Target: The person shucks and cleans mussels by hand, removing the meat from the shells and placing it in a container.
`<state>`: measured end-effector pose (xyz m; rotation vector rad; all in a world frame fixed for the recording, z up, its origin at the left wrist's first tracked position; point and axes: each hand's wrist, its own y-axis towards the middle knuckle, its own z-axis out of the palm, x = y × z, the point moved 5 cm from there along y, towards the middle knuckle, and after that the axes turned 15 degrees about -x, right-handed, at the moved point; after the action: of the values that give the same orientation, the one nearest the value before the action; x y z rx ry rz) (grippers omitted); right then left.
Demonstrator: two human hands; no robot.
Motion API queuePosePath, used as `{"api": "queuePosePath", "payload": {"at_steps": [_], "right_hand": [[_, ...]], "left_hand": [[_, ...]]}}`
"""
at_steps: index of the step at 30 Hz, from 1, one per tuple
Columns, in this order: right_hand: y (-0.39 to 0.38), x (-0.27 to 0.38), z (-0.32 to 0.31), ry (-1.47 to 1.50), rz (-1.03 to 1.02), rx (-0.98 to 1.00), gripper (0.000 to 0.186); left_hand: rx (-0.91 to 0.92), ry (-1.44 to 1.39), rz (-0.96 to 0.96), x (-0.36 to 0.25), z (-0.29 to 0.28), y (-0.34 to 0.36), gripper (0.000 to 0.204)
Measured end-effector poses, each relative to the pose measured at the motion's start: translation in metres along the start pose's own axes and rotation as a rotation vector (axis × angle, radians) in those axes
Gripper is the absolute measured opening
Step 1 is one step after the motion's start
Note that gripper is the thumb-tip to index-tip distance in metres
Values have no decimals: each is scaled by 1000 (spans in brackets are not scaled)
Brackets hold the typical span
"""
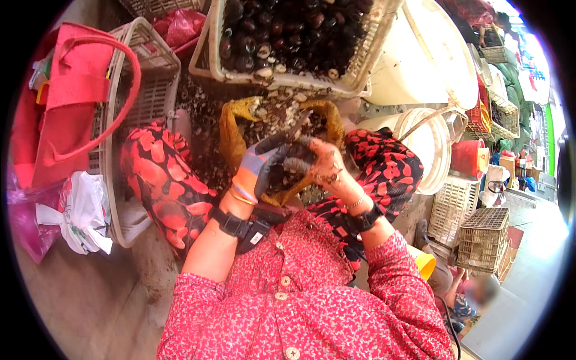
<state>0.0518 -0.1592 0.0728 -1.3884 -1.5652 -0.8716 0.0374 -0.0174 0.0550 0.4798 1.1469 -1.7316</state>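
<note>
My left hand (pixel 261 161), in a grey, orange and black work glove, is closed in front of my lap; what it holds blends into the dark glove tips. My right hand (pixel 327 163) is bare, wet and dirt-smeared, its fingers curled close to the glove on something I cannot make out. Both hands are over an open yellow sack (pixel 234 129) whose rim stands between my knees. Peelings and pale scraps (pixel 277 113) lie in and behind it. Beyond stands a plastic crate (pixel 211 51) of dark, shiny round corms (pixel 288 33) that look like water chestnuts, a few showing white flesh.
A red tote bag (pixel 75 102) and a white plastic bag (pixel 84 210) rest by a slatted crate (pixel 162 66) at left. At right are a large cream tub (pixel 420 54), a white bucket (pixel 429 147), a red bucket (pixel 469 159) and stacked crates (pixel 483 237). Another person (pixel 474 300) sits lower right.
</note>
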Motion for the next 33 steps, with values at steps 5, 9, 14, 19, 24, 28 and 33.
{"api": "queuePosePath", "payload": {"at_steps": [5, 9, 14, 19, 24, 28, 33], "right_hand": [[-8, 12, -7, 332, 161, 31, 30], [-9, 14, -20, 675, 481, -68, 39], [-10, 11, -41, 427, 321, -96, 41], [-11, 43, -41, 240, 338, -134, 35], [-13, 42, -36, 184, 358, -117, 34], [-13, 41, -38, 366, 272, -84, 33], [-15, 51, -38, 53, 231, -73, 37]], "left_hand": [[46, 175, 90, -6, 2, -4, 30], [-179, 77, 120, 14, -31, 28, 31], [8, 368, 487, -3, -6, 6, 25], [0, 465, 639, -17, 2, 1, 26], [-69, 618, 741, -22, 0, 0, 25], [5, 600, 994, -32, 18, -21, 26], [-177, 555, 610, -9, -21, 17, 26]]}}
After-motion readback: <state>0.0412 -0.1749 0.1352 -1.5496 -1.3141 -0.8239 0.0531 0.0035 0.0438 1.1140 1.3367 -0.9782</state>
